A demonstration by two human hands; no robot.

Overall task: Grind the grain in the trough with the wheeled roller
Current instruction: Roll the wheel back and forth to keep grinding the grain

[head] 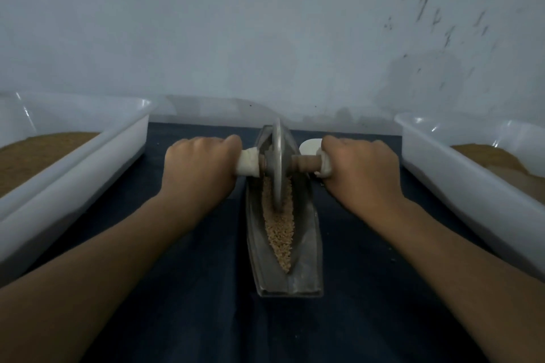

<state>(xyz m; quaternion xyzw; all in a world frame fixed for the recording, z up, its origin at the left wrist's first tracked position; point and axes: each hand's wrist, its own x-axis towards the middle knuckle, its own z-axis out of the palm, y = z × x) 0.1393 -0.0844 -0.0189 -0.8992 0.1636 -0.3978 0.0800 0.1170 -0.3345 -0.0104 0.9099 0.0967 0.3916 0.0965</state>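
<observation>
Along the left edge of the counter [206, 289]: white tray [88, 168] part-filled with brown meal. Next, left hand [200, 165] curled tight round the roller's left handle. At the counter's middle, wheeled roller [277, 162] upright in the trough [306, 262], disc toward the far end, axle crosswise between both hands. Trough's long axis from near edge to far edge; grain [280, 233] mostly nearward of the disc, so probably a pull toward the near edge next, neither hand nearer. Right hand [359, 168] wrapped round the right handle. Along the right edge, second white tray [460, 186]. No readable writing anywhere.
</observation>
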